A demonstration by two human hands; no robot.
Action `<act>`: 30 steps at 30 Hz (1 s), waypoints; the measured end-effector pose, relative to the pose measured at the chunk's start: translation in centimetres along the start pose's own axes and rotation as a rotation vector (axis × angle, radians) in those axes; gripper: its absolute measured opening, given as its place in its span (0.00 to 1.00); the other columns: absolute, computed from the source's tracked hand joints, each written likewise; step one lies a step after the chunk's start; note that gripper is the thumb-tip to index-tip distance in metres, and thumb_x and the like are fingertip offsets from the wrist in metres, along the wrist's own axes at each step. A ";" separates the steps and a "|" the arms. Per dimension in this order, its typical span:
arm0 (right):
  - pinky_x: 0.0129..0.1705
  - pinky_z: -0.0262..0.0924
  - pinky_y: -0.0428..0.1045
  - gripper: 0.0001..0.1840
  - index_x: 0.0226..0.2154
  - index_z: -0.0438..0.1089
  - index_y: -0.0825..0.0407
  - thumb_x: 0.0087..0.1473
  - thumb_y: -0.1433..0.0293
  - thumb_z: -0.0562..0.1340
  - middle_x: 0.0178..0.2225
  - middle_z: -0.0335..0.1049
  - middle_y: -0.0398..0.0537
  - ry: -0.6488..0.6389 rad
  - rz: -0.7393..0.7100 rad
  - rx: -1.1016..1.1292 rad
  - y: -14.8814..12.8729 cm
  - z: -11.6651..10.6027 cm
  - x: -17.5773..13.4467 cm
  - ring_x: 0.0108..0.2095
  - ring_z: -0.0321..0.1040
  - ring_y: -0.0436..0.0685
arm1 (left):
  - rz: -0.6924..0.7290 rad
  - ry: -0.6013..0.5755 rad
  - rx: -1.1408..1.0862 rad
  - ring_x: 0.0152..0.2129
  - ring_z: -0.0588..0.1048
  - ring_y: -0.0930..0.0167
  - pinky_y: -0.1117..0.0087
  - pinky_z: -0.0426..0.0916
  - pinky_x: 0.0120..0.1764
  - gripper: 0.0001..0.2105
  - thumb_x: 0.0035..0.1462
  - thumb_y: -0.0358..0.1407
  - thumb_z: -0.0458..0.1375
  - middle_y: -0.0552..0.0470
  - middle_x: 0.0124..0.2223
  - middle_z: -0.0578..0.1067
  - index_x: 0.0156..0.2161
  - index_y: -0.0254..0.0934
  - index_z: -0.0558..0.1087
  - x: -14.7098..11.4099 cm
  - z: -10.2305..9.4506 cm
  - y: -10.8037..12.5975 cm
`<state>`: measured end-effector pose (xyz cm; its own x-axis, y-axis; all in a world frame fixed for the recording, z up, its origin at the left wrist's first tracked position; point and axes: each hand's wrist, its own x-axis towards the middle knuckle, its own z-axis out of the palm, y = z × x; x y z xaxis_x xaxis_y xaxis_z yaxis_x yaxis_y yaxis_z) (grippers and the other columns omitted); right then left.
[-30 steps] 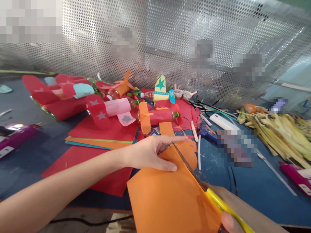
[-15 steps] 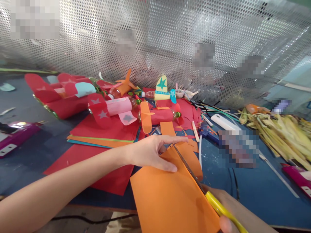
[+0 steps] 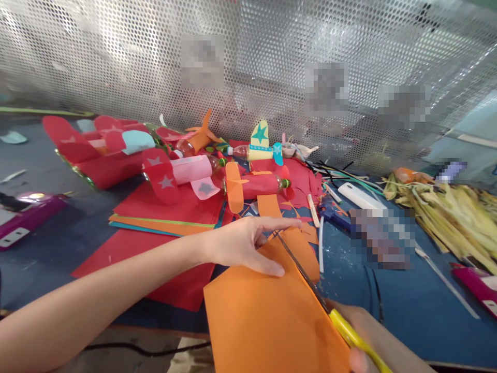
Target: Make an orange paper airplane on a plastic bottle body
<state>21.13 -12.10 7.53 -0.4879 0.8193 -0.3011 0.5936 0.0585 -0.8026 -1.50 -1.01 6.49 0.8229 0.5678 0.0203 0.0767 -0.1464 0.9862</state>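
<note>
The scissors (image 3: 334, 318) lie diagonally in the lower right of the frame, their long axis running from the yellow handle at the lower edge up and leftward to the tips near the centre. The tips point away from the person, toward the spot just below the extended index finger of the left hand (image 3: 244, 245). The fingers of the right hand (image 3: 363, 325) are wrapped around the handle, partly hidden by it and by the frame's edge. How far the blades are parted cannot be told.

The orange sheet (image 3: 267, 316) fills the lower centre and runs out of the bottom of the frame. Its long axis leans from there toward the middle, where it narrows; the blades lie along its right edge. The left hand pinches this upper part, thumb on top and other fingers at the far side. An orange flap (image 3: 305, 254) hangs just right of the blades, its rounded end downward.

Compared with one second ago, both hands and the scissors keep nearly the same pose, with the handle's lower end slightly farther left in the frame. The flap has changed outline and reaches lower than it did. The red paper stack (image 3: 171, 204) at centre left and the pink-wrapped bottle (image 3: 191, 170) above it on the blue surface (image 3: 388, 290) appear a little farther right.
</note>
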 end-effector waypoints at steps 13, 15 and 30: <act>0.34 0.64 0.51 0.48 0.34 0.71 0.52 0.40 0.31 0.40 0.25 0.69 0.52 0.019 0.001 0.045 -0.3 0.3 0.4 0.31 0.68 0.63 | 0.038 0.025 0.009 0.61 0.57 0.63 0.61 0.51 0.61 0.35 0.46 0.32 0.65 0.51 0.62 0.62 0.60 0.43 0.59 0.2 -0.2 -0.6; 0.36 0.64 0.52 0.48 0.34 0.72 0.52 0.40 0.30 0.40 0.25 0.69 0.53 0.019 -0.002 0.048 -0.5 0.3 0.5 0.32 0.69 0.64 | 0.035 0.028 0.017 0.61 0.57 0.63 0.60 0.50 0.62 0.36 0.46 0.32 0.66 0.51 0.62 0.62 0.60 0.43 0.59 0.3 -0.3 -0.6; 0.43 0.63 0.53 0.45 0.48 0.69 0.56 0.47 0.37 0.47 0.41 0.73 0.59 -0.024 -0.031 0.058 -0.4 0.2 0.2 0.44 0.69 0.68 | -0.014 0.015 -0.072 0.63 0.52 0.63 0.59 0.45 0.63 0.37 0.44 0.32 0.67 0.49 0.64 0.58 0.60 0.41 0.59 0.4 -0.2 -1.0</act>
<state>20.70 -12.05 7.72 -0.5216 0.8034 -0.2873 0.5400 0.0501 -0.8402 -1.35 -0.51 5.58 0.8134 0.5816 0.0085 0.0469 -0.0801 0.9957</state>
